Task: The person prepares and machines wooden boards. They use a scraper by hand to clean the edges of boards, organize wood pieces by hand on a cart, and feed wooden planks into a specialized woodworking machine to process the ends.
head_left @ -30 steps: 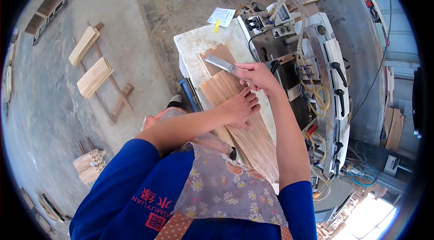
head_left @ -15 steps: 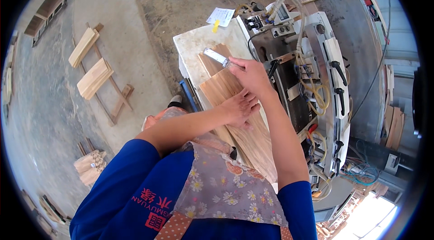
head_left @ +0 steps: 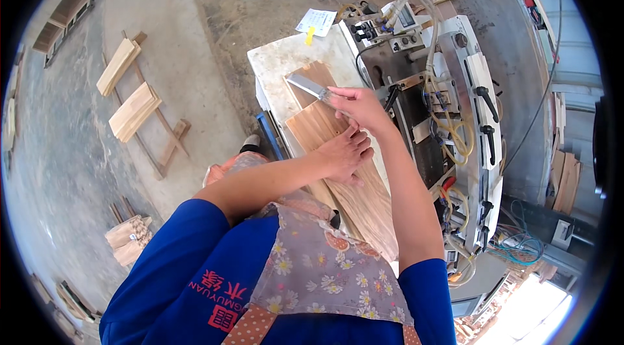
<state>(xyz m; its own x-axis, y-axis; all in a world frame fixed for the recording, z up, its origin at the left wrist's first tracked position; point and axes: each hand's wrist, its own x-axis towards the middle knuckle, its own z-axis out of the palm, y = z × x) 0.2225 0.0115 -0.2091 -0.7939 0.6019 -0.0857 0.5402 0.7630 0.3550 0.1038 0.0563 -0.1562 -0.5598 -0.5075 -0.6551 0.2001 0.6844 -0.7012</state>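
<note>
Apparently under way, with the end unclear

Someone in a blue top (head_left: 169, 267) and a flowered apron (head_left: 325, 273) is working at a white table (head_left: 273, 62). From where I stand, I'd judge the setting-up done: a top board (head_left: 318, 127) lies on the table, partly over a lower board (head_left: 320, 73) whose end pokes out toward the table's far side, and a flat-bladed tool (head_left: 311, 87) is out over the wood, above the table's far half. How much is left I can't say; nor can I make out whether the blade touches anything.

The tool's long axis slants across the boards: its blade points toward the table's far left corner, its handle back toward the right side. The top board runs lengthwise from the table's far left part to its near right, more steeply than the tool.

The right hand (head_left: 357, 107) has its fingers wrapped round the handle. The left hand (head_left: 344, 153) rests on the top board, fingers loosely bent, close by the right; whether they grip an edge, I cannot tell. A machine (head_left: 380, 59) with hoses stands right of the table, and wood stacks (head_left: 135, 112) lie well off to its left.
</note>
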